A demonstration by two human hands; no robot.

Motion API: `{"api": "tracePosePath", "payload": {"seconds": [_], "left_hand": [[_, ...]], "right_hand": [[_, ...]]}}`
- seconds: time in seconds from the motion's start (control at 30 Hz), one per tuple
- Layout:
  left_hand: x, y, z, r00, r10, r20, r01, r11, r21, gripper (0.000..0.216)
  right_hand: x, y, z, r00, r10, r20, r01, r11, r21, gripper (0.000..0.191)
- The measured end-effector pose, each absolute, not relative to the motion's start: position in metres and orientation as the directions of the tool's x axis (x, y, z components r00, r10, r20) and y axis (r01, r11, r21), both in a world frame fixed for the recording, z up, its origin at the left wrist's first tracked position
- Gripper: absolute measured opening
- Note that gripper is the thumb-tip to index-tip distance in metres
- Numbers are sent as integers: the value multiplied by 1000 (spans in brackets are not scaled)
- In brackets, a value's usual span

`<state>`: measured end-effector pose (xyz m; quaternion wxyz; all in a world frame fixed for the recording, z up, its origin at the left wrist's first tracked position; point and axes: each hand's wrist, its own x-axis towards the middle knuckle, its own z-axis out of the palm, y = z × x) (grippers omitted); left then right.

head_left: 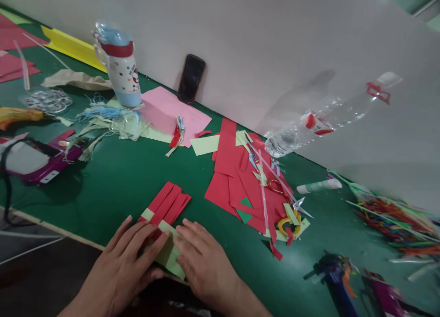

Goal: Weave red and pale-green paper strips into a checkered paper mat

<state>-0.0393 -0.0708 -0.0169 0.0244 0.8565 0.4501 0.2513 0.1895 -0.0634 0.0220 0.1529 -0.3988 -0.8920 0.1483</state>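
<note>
Near the front edge of the table, my left hand [127, 255] lies with stretched fingers over folded red paper strips [167, 202] and the left part of a pale green paper strip [170, 257]. My right hand [202, 255] rests flat on the right side of that pale green strip, its fingers stretched out. The red strips sit side by side in a small bundle beyond my fingertips, with a scrap of pale green [147, 214] at their left. My hands cover part of the paper, and my left thumb is low by the table edge.
Red paper sheets [220, 191] carry scissors [275, 185], yellow tape [289, 225] and scraps. Behind stand a tumbler [122, 69], a phone [191, 79] and a tilted plastic bottle [316, 120] at the wall. A purple glue gun [51, 166] lies left; colourful strands [395, 221] lie right.
</note>
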Motion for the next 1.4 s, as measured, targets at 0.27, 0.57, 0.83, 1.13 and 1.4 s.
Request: {"api": "tracePosePath", "payload": {"seconds": [0.27,0.57,0.83,1.13,1.4], "left_hand": [[-47,-69,-28,549,763,341,757,-627,185,39],[-45,-68,-31,535,758,373,760,-624,180,40],[-42,-65,-25,525,739,422,746,-638,189,37],[-38,-64,-21,450,760,469,757,-603,252,31],[-44,-70,-25,366,780,508,729,-580,365,33]], "right_hand": [[190,-27,23,-609,790,75,742,600,-298,36],[185,-14,25,-570,801,185,756,599,-263,36],[187,-10,13,-580,808,105,786,589,-186,32],[191,-7,18,-479,850,221,802,526,-284,36],[190,-18,14,-510,850,131,820,526,-225,36]]}}
